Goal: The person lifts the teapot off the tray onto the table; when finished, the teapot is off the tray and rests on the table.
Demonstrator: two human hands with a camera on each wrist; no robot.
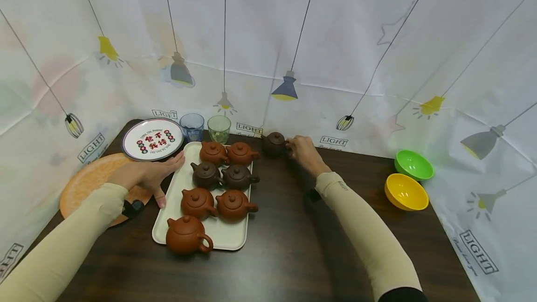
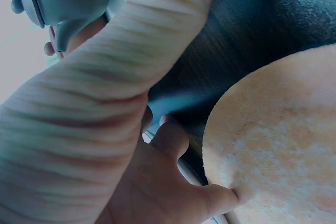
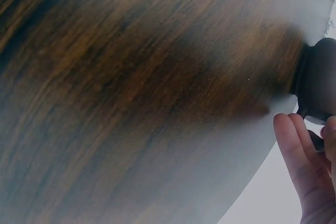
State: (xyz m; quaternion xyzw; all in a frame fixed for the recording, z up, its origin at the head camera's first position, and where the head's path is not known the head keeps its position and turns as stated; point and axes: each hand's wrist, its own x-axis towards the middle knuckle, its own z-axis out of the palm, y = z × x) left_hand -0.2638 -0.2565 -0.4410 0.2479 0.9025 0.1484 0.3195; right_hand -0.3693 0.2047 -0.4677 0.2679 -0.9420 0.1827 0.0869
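A round dark-brown clay teapot (image 1: pixel 274 144) is at the far edge of the dark wooden bench (image 1: pixel 289 246), right of the rectangular cream tray (image 1: pixel 226 239). The right hand (image 1: pixel 304 153) has its grip pinched on the handle side, probably because this part is easiest to hold. The left hand (image 1: pixel 153 176) grasps nothing; its spread fingers lie along the tray's left edge, perhaps for steadying it.

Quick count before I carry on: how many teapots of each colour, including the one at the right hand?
Reddish-brown teapots: 5
Dark brown teapots: 3, counting the one at the right hand
Total: 8
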